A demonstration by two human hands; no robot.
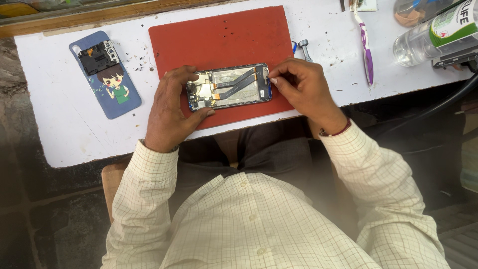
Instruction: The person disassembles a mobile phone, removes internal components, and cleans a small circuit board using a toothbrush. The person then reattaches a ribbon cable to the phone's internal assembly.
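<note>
Lying on a red mat (224, 37) near the front edge of the white table (59, 119), an opened phone (229, 87) is showing its inner boards and flat cables, back cover off. The left hand (169, 112) is bracing the phone's left end: its fingers are curling over the top edge and its thumb is pressing against the bottom edge, so this grip is closing around the phone's end and holding it still. The right hand (303, 89) is sitting at the phone's right end, with thumb and forefinger pinching together at the top right corner; whether that grip is holding a small part or tool is too small to tell.

To the left of the mat, a blue phone cover (112, 89) with a cartoon figure is lying flat, and a dark inner frame piece (98, 56) is resting on its upper part. To the right of the mat, a purple and white toothbrush (366, 47) is lying on the table, and a clear plastic bottle (428, 37) is lying on its side at the far right corner.
</note>
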